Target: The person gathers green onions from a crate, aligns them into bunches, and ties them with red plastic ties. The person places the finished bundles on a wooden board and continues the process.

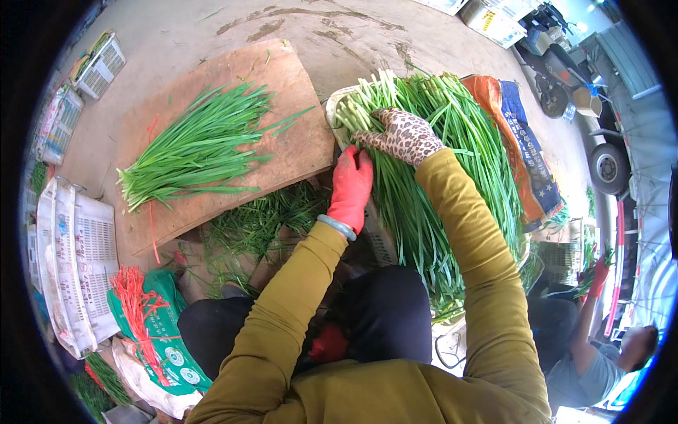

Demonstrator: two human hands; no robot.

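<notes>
My right hand, in a leopard-print glove, has its thumb and fingers around pale stalk ends at the near-left part of a big pile of garlic chives. The pile fills a light plastic crate, its leaves hanging towards my knees. My left hand, in a red rubber glove with a bracelet at the wrist, is just below, fingertips at the crate's left edge beside the leaves. Whether it grips any leaves is hidden. On a wooden board to the left lies a loose bunch of chives over a red tie.
Red ties lie on a green sack at lower left, near a white crate. Leaf scraps cover the ground under the board. An orange-and-blue sack borders the pile. Another person sits at right, holding greens.
</notes>
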